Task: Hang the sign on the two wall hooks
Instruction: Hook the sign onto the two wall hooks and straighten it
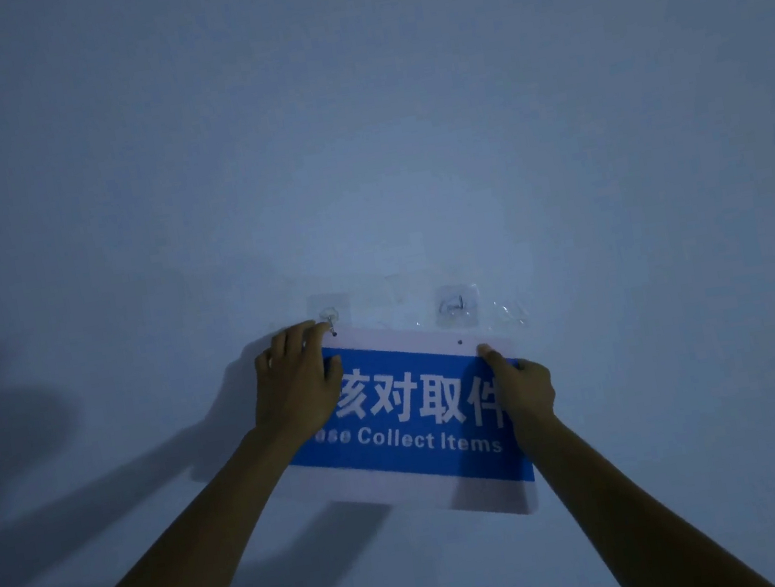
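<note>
A blue and white sign (414, 420) with white Chinese characters and the words "Collect Items" is pressed against the wall, tilted down to the right. My left hand (295, 382) grips its upper left corner, just under the left clear adhesive hook (329, 313). My right hand (523, 391) holds the sign's right edge. The right clear hook (456, 304) sits above the sign's top edge, apart from it. Small holes show near both top corners; the right hole (459, 342) lies below the right hook.
The plain pale wall (350, 123) fills the view in dim light. Some scraps of clear plastic film (509, 313) cling to the wall beside the right hook. Shadows of my arms fall to the left.
</note>
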### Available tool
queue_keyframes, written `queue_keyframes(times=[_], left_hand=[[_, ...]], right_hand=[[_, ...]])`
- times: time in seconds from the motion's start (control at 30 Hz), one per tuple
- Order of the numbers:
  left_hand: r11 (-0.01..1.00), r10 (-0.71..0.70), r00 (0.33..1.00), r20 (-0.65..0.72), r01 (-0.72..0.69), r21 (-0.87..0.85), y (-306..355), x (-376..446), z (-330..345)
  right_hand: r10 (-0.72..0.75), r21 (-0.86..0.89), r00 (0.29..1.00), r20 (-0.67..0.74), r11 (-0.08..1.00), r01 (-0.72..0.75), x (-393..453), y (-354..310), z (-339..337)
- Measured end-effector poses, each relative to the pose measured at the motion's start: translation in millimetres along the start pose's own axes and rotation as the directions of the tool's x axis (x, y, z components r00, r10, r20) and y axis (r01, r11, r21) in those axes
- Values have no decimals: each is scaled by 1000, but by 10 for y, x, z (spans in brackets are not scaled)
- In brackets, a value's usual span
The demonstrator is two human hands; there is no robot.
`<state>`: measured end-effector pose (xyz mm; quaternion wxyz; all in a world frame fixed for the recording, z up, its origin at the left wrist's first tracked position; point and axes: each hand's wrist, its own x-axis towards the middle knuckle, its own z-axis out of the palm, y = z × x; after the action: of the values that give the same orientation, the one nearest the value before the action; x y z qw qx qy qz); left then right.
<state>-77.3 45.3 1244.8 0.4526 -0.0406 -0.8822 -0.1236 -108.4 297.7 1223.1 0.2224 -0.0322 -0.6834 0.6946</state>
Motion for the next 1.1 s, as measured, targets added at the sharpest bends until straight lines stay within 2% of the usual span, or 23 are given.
queue_keyframes(times=[0.13,0.23,0.33,0.43,0.6,1.1], left_hand=[[999,16,1000,-2,-16,-44,-100,-10,20],[997,18,1000,8,-17,-77,-108,-36,72],[997,-3,1000,9,4,-78,-53,-4,105],[998,-2,1000,-18,1,-60,-57,23,127],[1000,14,999,-52,-14,-10,-60,18,187],[999,44,999,-25,-43,28,-111,36,172]], right_hand=[[-309,-54,949,-66,950,306,-60,-178,-6],[-399,-106,914,-81,915,390,17,-351,-73],[-328,-146,944,-42,936,319,210,-428,-95],[-182,-74,983,1,981,181,344,-354,-67],[-68,25,996,55,997,67,378,-203,-61],[23,8,999,44,1000,-23,393,-49,-22]])
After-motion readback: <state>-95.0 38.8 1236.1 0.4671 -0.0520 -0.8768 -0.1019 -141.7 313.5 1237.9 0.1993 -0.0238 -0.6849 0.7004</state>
